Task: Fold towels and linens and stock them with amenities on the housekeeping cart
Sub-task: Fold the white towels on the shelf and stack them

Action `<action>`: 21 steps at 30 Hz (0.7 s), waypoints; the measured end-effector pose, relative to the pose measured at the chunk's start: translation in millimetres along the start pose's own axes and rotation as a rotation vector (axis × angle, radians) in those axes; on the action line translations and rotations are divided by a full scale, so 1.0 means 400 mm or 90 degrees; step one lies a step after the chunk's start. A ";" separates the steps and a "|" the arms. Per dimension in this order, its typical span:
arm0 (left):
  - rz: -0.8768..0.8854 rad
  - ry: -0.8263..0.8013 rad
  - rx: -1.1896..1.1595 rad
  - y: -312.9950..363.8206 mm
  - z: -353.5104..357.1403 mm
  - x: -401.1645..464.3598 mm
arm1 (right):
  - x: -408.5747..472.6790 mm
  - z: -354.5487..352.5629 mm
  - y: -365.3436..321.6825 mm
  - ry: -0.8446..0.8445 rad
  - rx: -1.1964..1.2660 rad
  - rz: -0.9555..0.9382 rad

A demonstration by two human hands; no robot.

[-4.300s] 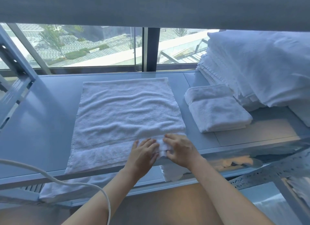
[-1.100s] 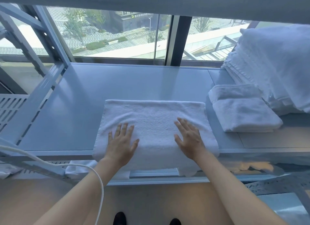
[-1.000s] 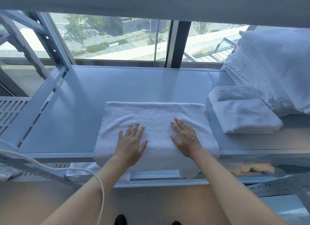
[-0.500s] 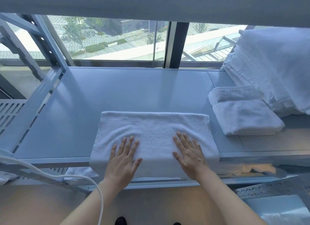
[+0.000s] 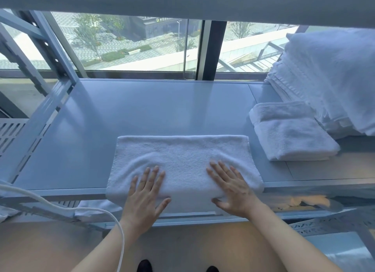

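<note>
Shelf (image 5: pixel 162 109) is the reference. Left of the towel (image 5: pixel 182 156) the shelf is bare, with a cable (image 5: pixel 60 208) hanging off its front edge. The towel lies folded at centre front, its near edge overhanging. Left hand (image 5: pixel 145 192) and right hand (image 5: pixel 231 187) rest flat on it, fingers spread, gripping nothing. Judged soft, light and limp; best taken at an end's corners. A folded towel (image 5: pixel 290 134) and a linen stack (image 5: pixel 328 79) lie to the right.

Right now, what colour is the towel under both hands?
Plain white towel, no pattern visible; the head view shows it.
</note>
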State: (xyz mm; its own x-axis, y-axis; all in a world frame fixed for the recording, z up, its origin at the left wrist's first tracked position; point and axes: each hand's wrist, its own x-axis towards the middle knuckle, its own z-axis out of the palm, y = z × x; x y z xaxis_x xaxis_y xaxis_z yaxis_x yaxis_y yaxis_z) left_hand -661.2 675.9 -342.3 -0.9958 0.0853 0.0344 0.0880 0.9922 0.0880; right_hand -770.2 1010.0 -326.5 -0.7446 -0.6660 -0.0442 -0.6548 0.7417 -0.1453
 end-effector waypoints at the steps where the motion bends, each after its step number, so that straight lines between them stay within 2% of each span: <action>1: 0.000 -0.003 0.008 -0.002 -0.002 0.005 | -0.006 -0.003 0.015 -0.008 -0.013 -0.005; 5: 0.009 -0.017 0.016 -0.008 -0.007 0.020 | -0.037 -0.015 0.075 -0.008 -0.056 0.005; 10: -0.005 -0.008 0.016 -0.006 -0.012 0.028 | -0.024 -0.011 0.118 0.026 -0.089 -0.061; 16: 0.006 0.157 0.062 0.033 -0.022 -0.012 | -0.030 0.005 0.139 0.080 -0.100 -0.139; 21: 0.011 0.182 0.062 0.054 -0.060 -0.034 | -0.070 -0.017 0.113 0.097 -0.036 -0.131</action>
State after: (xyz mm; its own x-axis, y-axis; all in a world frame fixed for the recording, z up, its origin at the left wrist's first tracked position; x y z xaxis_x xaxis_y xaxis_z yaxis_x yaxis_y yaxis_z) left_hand -645.2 694.0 -317.2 -0.9451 0.0877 0.3148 0.0887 0.9960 -0.0110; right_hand -779.7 1062.7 -325.1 -0.6035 -0.7867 0.1304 -0.7972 0.5984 -0.0796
